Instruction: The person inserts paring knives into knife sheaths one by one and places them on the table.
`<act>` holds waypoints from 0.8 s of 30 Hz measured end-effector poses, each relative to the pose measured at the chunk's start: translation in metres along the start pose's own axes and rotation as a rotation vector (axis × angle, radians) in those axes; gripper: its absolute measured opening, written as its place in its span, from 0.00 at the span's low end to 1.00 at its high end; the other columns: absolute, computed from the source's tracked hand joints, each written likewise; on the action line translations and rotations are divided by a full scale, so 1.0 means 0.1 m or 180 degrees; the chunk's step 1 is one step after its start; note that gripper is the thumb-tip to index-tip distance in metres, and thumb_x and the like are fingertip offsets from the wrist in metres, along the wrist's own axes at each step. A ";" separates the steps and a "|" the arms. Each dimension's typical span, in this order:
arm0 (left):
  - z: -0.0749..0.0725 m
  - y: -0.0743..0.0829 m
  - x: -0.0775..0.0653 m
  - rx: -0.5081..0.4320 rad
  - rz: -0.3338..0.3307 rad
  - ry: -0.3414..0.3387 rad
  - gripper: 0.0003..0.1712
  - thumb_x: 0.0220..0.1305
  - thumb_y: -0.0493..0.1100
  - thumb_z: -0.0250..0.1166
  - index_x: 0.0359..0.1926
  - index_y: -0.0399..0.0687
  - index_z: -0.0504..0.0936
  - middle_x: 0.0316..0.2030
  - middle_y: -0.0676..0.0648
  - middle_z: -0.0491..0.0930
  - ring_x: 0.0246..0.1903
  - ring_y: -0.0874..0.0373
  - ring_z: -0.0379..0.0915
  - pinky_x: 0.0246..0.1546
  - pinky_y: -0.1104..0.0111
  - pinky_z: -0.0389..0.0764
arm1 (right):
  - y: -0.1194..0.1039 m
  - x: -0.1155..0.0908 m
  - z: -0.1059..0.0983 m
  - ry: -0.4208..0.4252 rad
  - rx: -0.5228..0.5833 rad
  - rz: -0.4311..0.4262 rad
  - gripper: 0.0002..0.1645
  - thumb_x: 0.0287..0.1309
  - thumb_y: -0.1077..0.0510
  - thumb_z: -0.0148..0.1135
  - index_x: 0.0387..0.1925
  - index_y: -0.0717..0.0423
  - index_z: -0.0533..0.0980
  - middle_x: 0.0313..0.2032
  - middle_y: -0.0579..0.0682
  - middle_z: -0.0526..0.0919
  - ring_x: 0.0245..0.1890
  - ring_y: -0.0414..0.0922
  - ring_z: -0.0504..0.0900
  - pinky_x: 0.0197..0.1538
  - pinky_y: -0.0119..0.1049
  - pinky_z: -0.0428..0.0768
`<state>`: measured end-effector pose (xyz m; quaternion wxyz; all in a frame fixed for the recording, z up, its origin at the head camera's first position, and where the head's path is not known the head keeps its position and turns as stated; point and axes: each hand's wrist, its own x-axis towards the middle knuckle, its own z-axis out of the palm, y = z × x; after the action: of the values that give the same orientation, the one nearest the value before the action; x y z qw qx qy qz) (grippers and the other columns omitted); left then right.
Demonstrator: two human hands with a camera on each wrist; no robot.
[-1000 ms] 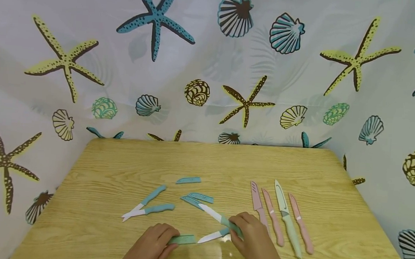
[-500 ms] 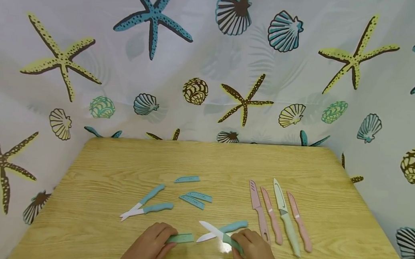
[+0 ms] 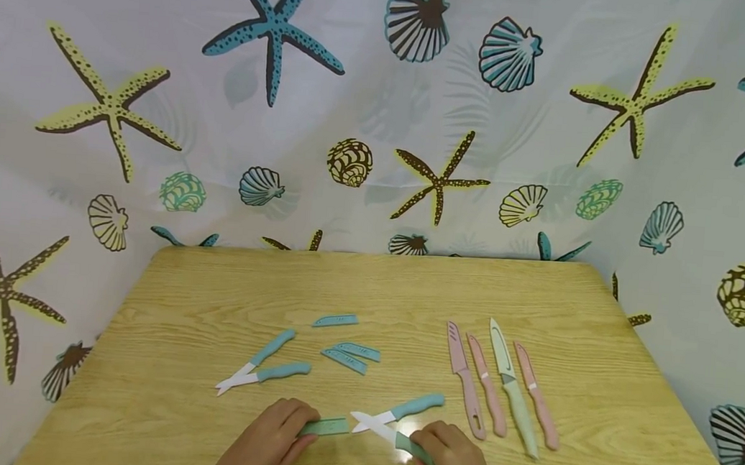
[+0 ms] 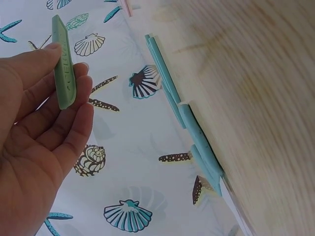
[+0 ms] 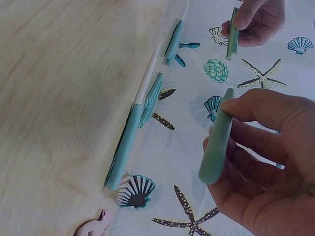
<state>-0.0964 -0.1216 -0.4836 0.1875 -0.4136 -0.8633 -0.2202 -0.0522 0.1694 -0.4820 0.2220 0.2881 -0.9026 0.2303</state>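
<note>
My left hand [image 3: 276, 431] pinches a green knife sheath [image 3: 328, 426] between thumb and fingers, its free end pointing right. In the left wrist view the sheath [image 4: 64, 69] shows raised lettering on its side. My right hand [image 3: 454, 458] holds a green-handled knife [image 3: 381, 428] by its handle, the white blade bare and pointing left toward the sheath, tip close to its end. In the right wrist view the green handle [image 5: 216, 147] lies between thumb and fingers. Beneath the held blade, crossing it in the head view, lies a blue-handled knife [image 3: 415, 406] with a white blade.
Two blue-handled knives [image 3: 281, 370] lie crossed at left on the wooden table [image 3: 213, 286]. Several blue sheaths [image 3: 335, 320] rest mid-table. To the right, sheathed pink knives [image 3: 536, 395] lie beside a larger pale green knife [image 3: 513, 390]. A patterned cloth [image 3: 357, 80] hangs behind.
The right hand has drawn the green knife back from over the blue sheaths, and its blade now points at the green sheath. The left hand has barely moved.
</note>
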 end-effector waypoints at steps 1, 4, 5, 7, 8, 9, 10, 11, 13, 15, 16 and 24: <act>0.00 0.00 0.00 0.0003 -0.0011 -0.0004 0.10 0.62 0.44 0.67 0.42 0.46 0.79 0.39 0.54 0.76 0.38 0.61 0.74 0.39 0.71 0.78 | 0.00 0.00 0.00 -0.0016 0.0016 -0.0024 0.20 0.27 0.68 0.79 0.30 0.60 0.81 0.29 0.47 0.79 0.26 0.36 0.75 0.27 0.19 0.74; -0.01 0.01 0.00 -0.0006 -0.0030 -0.0018 0.11 0.60 0.43 0.69 0.41 0.46 0.79 0.39 0.54 0.77 0.38 0.61 0.74 0.39 0.71 0.79 | 0.00 0.01 0.02 -0.0082 0.0043 -0.0092 0.19 0.28 0.67 0.79 0.30 0.60 0.82 0.28 0.48 0.79 0.25 0.36 0.74 0.27 0.18 0.73; -0.01 0.01 0.00 -0.0008 -0.0035 -0.0022 0.11 0.59 0.42 0.69 0.41 0.46 0.79 0.39 0.54 0.77 0.38 0.61 0.74 0.39 0.71 0.79 | 0.00 0.01 0.02 -0.0110 0.0049 -0.0111 0.19 0.29 0.67 0.79 0.30 0.61 0.82 0.28 0.48 0.79 0.25 0.36 0.74 0.27 0.18 0.73; -0.01 0.02 0.00 -0.0007 -0.0040 -0.0027 0.11 0.59 0.42 0.70 0.41 0.46 0.79 0.39 0.54 0.77 0.39 0.61 0.74 0.39 0.71 0.79 | -0.01 0.02 0.02 -0.0158 0.0051 -0.0129 0.18 0.29 0.67 0.79 0.30 0.61 0.82 0.28 0.47 0.79 0.25 0.35 0.74 0.27 0.17 0.73; -0.02 0.02 0.00 -0.0007 -0.0040 -0.0025 0.12 0.58 0.42 0.70 0.41 0.46 0.79 0.38 0.54 0.76 0.39 0.61 0.74 0.39 0.71 0.79 | -0.01 0.02 0.02 -0.0177 0.0058 -0.0132 0.18 0.30 0.67 0.79 0.30 0.61 0.82 0.28 0.47 0.79 0.25 0.35 0.73 0.27 0.17 0.72; -0.02 0.02 0.00 -0.0003 -0.0037 -0.0020 0.11 0.59 0.42 0.70 0.41 0.46 0.78 0.39 0.54 0.76 0.39 0.61 0.74 0.40 0.71 0.79 | -0.01 0.02 0.02 -0.0204 0.0071 -0.0131 0.18 0.30 0.67 0.79 0.30 0.61 0.82 0.28 0.47 0.79 0.25 0.34 0.73 0.27 0.17 0.72; -0.02 0.02 -0.01 0.0006 -0.0029 -0.0012 0.11 0.60 0.42 0.69 0.42 0.46 0.78 0.39 0.54 0.76 0.39 0.61 0.74 0.40 0.72 0.79 | -0.01 0.03 0.01 -0.0227 0.0078 -0.0131 0.18 0.30 0.67 0.78 0.30 0.61 0.82 0.28 0.47 0.79 0.25 0.34 0.73 0.26 0.18 0.72; -0.02 0.02 -0.01 0.0019 -0.0014 0.0003 0.10 0.61 0.43 0.67 0.42 0.46 0.78 0.39 0.54 0.76 0.39 0.61 0.74 0.40 0.72 0.78 | -0.01 0.03 0.01 -0.0254 0.0092 -0.0131 0.18 0.31 0.67 0.78 0.30 0.62 0.82 0.28 0.47 0.79 0.25 0.34 0.73 0.26 0.18 0.72; -0.02 0.02 -0.01 0.0050 0.0023 0.0043 0.09 0.67 0.45 0.62 0.42 0.45 0.78 0.39 0.54 0.76 0.39 0.62 0.74 0.41 0.73 0.77 | -0.01 0.04 0.00 -0.0312 0.0117 -0.0132 0.17 0.32 0.68 0.78 0.31 0.62 0.82 0.28 0.48 0.80 0.26 0.34 0.73 0.26 0.18 0.72; -0.02 0.02 -0.01 0.0103 0.0067 0.0092 0.13 0.72 0.48 0.54 0.41 0.45 0.78 0.39 0.54 0.75 0.39 0.62 0.73 0.42 0.74 0.76 | 0.00 0.05 -0.02 -0.0367 0.0138 -0.0139 0.17 0.33 0.68 0.78 0.31 0.63 0.82 0.28 0.48 0.80 0.26 0.34 0.73 0.27 0.18 0.72; -0.02 0.02 -0.01 0.0129 0.0090 0.0119 0.16 0.74 0.50 0.49 0.41 0.44 0.78 0.39 0.54 0.75 0.39 0.62 0.73 0.42 0.74 0.76 | 0.00 0.06 -0.02 -0.0396 0.0144 -0.0149 0.17 0.34 0.68 0.78 0.32 0.63 0.82 0.28 0.48 0.80 0.26 0.34 0.73 0.27 0.18 0.73; -0.02 0.03 0.01 0.0228 0.0184 0.0270 0.25 0.76 0.51 0.37 0.40 0.43 0.78 0.38 0.52 0.76 0.38 0.61 0.73 0.41 0.75 0.76 | 0.00 0.09 -0.03 -0.0496 0.0133 -0.0331 0.17 0.35 0.68 0.77 0.33 0.62 0.83 0.30 0.49 0.80 0.27 0.35 0.74 0.29 0.19 0.73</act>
<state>-0.0945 -0.1203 -0.4807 0.2449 -0.4217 -0.8496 -0.2011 -0.0586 0.1672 -0.4748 0.1567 0.3561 -0.8960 0.2141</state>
